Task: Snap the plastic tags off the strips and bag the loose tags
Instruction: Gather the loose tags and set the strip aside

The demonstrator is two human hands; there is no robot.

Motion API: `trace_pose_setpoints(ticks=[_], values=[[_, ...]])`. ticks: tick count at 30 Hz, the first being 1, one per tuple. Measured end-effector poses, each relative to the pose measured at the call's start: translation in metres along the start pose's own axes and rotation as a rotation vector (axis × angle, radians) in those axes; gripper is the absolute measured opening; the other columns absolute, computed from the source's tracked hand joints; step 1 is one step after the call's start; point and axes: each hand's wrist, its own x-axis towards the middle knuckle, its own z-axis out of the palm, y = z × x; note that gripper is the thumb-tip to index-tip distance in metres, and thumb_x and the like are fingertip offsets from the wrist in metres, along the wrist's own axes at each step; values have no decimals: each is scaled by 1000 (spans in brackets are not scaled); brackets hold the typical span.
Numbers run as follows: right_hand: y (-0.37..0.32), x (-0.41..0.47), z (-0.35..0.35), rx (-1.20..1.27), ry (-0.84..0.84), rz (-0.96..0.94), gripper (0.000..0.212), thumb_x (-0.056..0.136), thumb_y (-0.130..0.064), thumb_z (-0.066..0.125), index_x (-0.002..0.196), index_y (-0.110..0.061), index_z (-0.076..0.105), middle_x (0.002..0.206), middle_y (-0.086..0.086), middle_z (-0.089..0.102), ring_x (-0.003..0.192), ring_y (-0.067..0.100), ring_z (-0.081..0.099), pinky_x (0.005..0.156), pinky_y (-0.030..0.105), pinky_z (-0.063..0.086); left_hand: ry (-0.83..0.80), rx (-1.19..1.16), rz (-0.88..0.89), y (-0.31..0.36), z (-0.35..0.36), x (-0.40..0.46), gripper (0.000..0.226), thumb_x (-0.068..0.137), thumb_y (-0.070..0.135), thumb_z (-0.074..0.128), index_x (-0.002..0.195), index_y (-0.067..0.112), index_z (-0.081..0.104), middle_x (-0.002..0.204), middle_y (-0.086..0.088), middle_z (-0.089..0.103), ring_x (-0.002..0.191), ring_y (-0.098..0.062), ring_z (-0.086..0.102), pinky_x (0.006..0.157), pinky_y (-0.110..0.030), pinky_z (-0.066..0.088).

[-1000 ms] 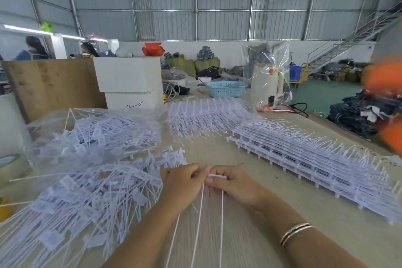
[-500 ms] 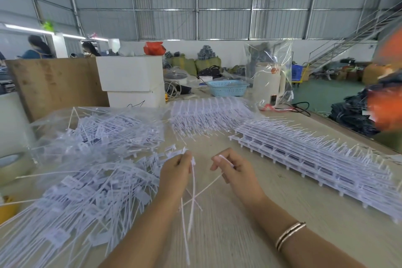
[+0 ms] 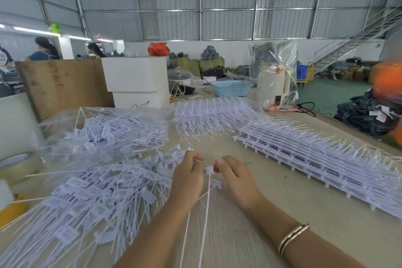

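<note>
Tag between both hands' fingertips.

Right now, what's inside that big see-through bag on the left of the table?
The clear bag is full of loose white tags, all jumbled with their thin tails poking everywhere. The crinkly plastic blurs them, so what's at the bottom under the heap stays hidden.

Bare table open between loose tag pile left, stacked strips right.
</note>
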Motion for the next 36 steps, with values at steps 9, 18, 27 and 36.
trace_pose_setpoints(ticks=[9,18,27,36], values=[[-8,0,1,260,-67,72,26,90,-4,53,69,-11,67,62,-8,61,68,7,57,68,21,43,-58,398,224,-4,-6,2,26,95,25,44,70,29,51,59,7,53,57,-6,50,60,-29,35],[-5,0,-7,285,-212,50,31,91,-3,57,63,-15,63,61,-4,59,63,7,54,67,20,41,-82,262,161,-4,-2,2,41,94,28,50,55,20,41,46,5,35,48,-8,34,52,-26,26],[-11,-1,-3,131,-101,-128,34,92,-4,57,69,-29,61,62,-12,56,62,0,50,63,16,38,-73,-66,-5,3,-2,3,41,97,27,48,80,-9,59,65,-8,45,59,-14,42,54,-19,31],[-8,0,-12,413,32,-79,22,96,-11,50,81,-4,65,78,-10,64,69,3,55,69,16,44,110,-323,-171,5,-6,11,49,98,30,44,52,13,47,41,9,49,46,-8,47,46,-13,37]])
